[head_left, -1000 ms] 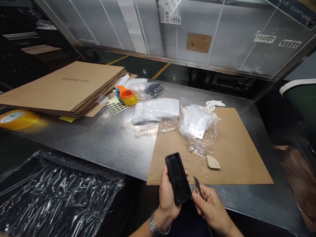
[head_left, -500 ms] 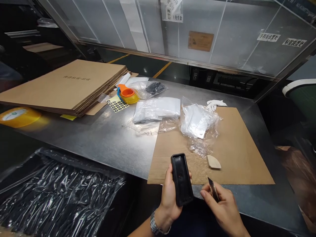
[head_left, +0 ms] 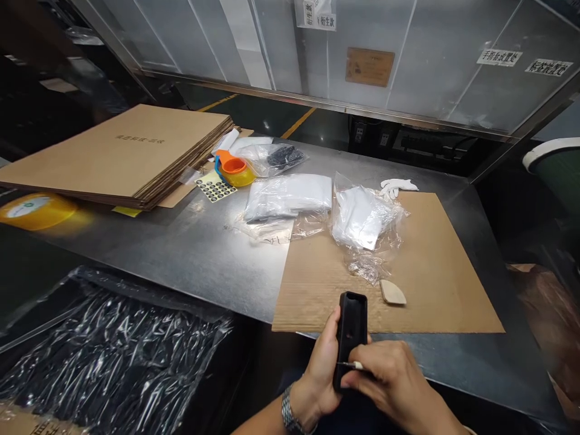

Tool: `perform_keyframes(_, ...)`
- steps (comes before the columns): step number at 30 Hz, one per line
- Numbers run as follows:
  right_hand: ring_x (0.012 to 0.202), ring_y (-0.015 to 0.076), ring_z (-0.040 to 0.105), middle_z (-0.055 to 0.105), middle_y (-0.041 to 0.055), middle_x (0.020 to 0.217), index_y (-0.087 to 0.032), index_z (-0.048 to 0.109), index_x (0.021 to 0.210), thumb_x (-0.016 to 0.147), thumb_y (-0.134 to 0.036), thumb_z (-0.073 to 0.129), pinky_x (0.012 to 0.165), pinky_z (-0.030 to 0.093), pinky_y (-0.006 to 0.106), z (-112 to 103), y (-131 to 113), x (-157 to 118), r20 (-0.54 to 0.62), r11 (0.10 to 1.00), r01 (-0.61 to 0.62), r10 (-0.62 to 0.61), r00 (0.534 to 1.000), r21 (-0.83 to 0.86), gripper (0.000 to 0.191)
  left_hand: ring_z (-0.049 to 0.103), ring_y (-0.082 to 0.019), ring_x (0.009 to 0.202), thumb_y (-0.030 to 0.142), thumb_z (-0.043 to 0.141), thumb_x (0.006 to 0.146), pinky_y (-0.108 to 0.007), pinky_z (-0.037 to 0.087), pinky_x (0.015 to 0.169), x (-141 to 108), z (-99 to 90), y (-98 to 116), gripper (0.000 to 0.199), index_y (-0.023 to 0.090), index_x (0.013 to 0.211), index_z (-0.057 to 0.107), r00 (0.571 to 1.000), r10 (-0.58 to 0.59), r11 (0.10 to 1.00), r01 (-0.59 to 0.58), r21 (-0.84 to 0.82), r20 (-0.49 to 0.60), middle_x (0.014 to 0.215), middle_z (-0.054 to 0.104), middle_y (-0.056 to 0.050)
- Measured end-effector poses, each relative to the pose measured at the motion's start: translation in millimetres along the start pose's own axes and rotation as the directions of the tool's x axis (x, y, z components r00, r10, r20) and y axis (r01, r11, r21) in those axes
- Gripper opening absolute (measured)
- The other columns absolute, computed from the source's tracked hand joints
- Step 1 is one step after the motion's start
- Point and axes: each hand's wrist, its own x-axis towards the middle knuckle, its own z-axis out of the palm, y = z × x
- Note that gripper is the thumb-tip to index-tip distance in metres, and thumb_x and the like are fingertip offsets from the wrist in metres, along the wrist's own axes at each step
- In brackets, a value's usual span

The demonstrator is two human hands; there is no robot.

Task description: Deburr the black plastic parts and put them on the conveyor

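My left hand (head_left: 319, 368) is wrapped round a black rectangular tray-like part (head_left: 353, 317), its hollow side facing up. The part is held tilted, just off the near edge of the cardboard sheet. In my right hand (head_left: 392, 374) a small knife (head_left: 348, 365) is pinched between thumb and fingers. Its thin dark blade points left and lies across the lower end of the black part, at its left rim. Most of the knife is hidden by my fingers. Beyond the hands, a beige wedge-shaped piece (head_left: 392, 293) rests on the cardboard sheet (head_left: 435, 266).
Clear bags with white contents (head_left: 290, 196) and a crumpled plastic bag (head_left: 365, 217) lie mid-table. A white glove (head_left: 397, 186), an orange tape dispenser (head_left: 235, 169), a sticker sheet (head_left: 215, 186) and a cardboard stack (head_left: 136, 151) stand farther back. A plastic-covered black bin (head_left: 113, 350) is at left.
My left hand has shifted right and slightly down with the black part. My right hand has moved left, bringing the knife from beside the part to its lower rim.
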Motion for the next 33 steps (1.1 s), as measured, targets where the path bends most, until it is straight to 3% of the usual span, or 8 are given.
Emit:
perform_keyframes(6, 0.048, 0.0090, 0.047, 0.053, -0.0029, 0.052, -0.019, 0.043, 0.058, 0.090, -0.047, 0.045, 0.050, 0.025, 0.023, 3.1, 1.9, -1.3, 0.022, 0.998, -0.056, 0.056, 0.998, 0.008, 0.042, 0.057, -0.014, 0.052, 0.053, 0.045, 0.083, -0.023, 0.044, 0.056, 0.3, -0.9, -4.3, 0.049, 0.010, 0.067, 0.063, 1.000, 0.006, 1.000, -0.006, -0.005, 0.000, 0.056, 0.061, -0.005)
perform_keyframes(10, 0.048, 0.0081, 0.046, 0.053, -0.0035, 0.053, -0.019, 0.041, 0.057, 0.088, -0.044, 0.049, 0.049, 0.025, 0.022, 3.0, 4.9, -0.8, 0.022, 0.991, -0.129, 0.128, 0.992, 0.033, 0.041, 0.057, -0.014, 0.051, 0.052, 0.053, 0.079, -0.024, 0.045, 0.054, -3.4, -0.2, -6.1, 0.041, 0.013, 0.071, 0.062, 0.995, 0.038, 0.999, -0.034, 0.042, -0.095, 0.055, 0.060, -0.001)
perform_keyframes(16, 0.048, 0.0096, 0.048, 0.055, -0.0019, 0.053, -0.020, 0.046, 0.057, 0.088, -0.045, 0.049, 0.048, 0.027, 0.022, -3.9, 16.9, 4.1, -0.034, 0.986, -0.168, 0.168, 0.985, 0.021, 0.040, 0.057, -0.017, 0.047, 0.058, 0.047, 0.080, -0.026, 0.042, 0.047, -8.5, 2.8, -9.2, 0.048, 0.014, 0.074, 0.064, 0.988, -0.061, 0.982, 0.085, 0.169, -0.138, 0.050, 0.060, -0.004)
perform_keyframes(20, 0.054, 0.0145, 0.057, 0.065, 0.0023, 0.067, -0.020, 0.061, 0.089, 0.085, -0.043, 0.054, 0.050, 0.035, 0.023, -13.2, 27.3, 9.0, -0.121, 0.967, -0.252, 0.256, 0.959, 0.046, 0.025, 0.051, -0.011, 0.042, 0.056, 0.039, 0.084, -0.021, 0.035, 0.043, -7.3, -0.9, -15.8, 0.053, 0.011, 0.072, 0.064, 0.995, 0.002, 0.969, 0.023, 0.246, -0.103, 0.052, 0.059, -0.005)
perform_keyframes(23, 0.068, 0.0172, 0.064, 0.070, 0.0057, 0.087, -0.020, 0.058, 0.114, 0.083, -0.037, 0.057, 0.060, 0.042, 0.024, -20.8, 32.5, 13.3, -0.139, 0.964, -0.222, 0.243, 0.960, 0.147, 0.035, 0.049, -0.009, 0.041, 0.059, 0.035, 0.084, -0.019, 0.032, 0.041, -6.4, -4.9, -18.8, 0.060, 0.010, 0.064, 0.063, 0.997, -0.006, 0.952, 0.029, 0.305, -0.077, 0.053, 0.057, -0.005)
perform_keyframes(27, 0.067, 0.0144, 0.061, 0.067, 0.0020, 0.074, -0.019, 0.067, 0.085, 0.087, -0.033, 0.052, 0.062, 0.040, 0.022, -26.9, 36.4, 18.8, -0.102, 0.968, -0.116, 0.142, 0.985, 0.224, 0.021, 0.045, -0.009, 0.040, 0.064, 0.033, 0.082, -0.020, 0.030, 0.041, -5.3, -8.1, -19.7, 0.066, 0.010, 0.055, 0.060, 0.999, -0.024, 0.928, 0.036, 0.372, -0.038, 0.049, 0.052, -0.004)
perform_keyframes(30, 0.053, 0.0090, 0.048, 0.052, -0.0028, 0.056, -0.017, 0.057, 0.062, 0.090, -0.031, 0.045, 0.053, 0.032, 0.021, -27.3, 39.5, 20.5, -0.083, 0.967, -0.104, 0.126, 0.989, 0.234, 0.034, 0.044, -0.008, 0.039, 0.065, 0.033, 0.081, -0.020, 0.028, 0.040, -4.1, -8.4, -19.8, 0.068, 0.009, 0.054, 0.060, 0.999, -0.038, 0.925, 0.044, 0.378, -0.025, 0.047, 0.050, -0.003)
perform_keyframes(33, 0.050, 0.0071, 0.039, 0.041, -0.0049, 0.053, -0.017, 0.046, 0.054, 0.090, -0.031, 0.044, 0.050, 0.029, 0.020, -26.6, 43.0, 19.7, -0.062, 0.960, -0.105, 0.125, 0.990, 0.260, 0.038, 0.045, -0.008, 0.038, 0.062, 0.031, 0.083, -0.020, 0.027, 0.039, -2.6, -8.4, -20.5, 0.067, 0.009, 0.055, 0.060, 0.998, -0.063, 0.930, 0.065, 0.362, -0.016, 0.048, 0.052, -0.003)
